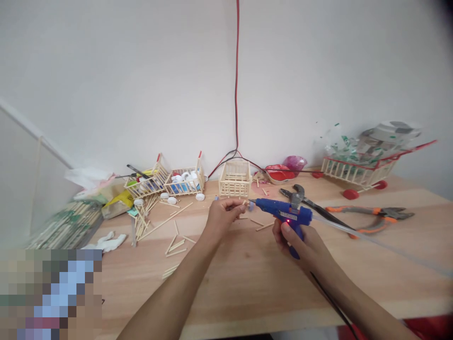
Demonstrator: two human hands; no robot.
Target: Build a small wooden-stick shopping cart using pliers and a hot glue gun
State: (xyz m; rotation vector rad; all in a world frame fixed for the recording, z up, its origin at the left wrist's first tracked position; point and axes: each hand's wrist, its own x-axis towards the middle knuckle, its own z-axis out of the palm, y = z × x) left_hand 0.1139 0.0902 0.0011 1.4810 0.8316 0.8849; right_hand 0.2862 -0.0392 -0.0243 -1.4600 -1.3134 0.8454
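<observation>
My right hand [297, 236] is wrapped round the handle of a blue hot glue gun [281, 208], whose small red light is lit. A clear glue stick [339, 227] trails out of its back end. The nozzle points left, close to the fingertips of my left hand [226, 212]. Those fingers are pinched on a short wooden stick [245, 203], of which only the tip shows. Just behind my left hand stands a small basket of wooden sticks [235, 182], open at the top.
Two small stick carts [146, 184] [186, 184] with white wheels stand back left; a larger cart [357, 172] with red wheels is back right. Pliers [375, 215] lie on the right. Loose sticks [177, 248] are scattered left. A red-black cable [237, 94] hangs down the wall.
</observation>
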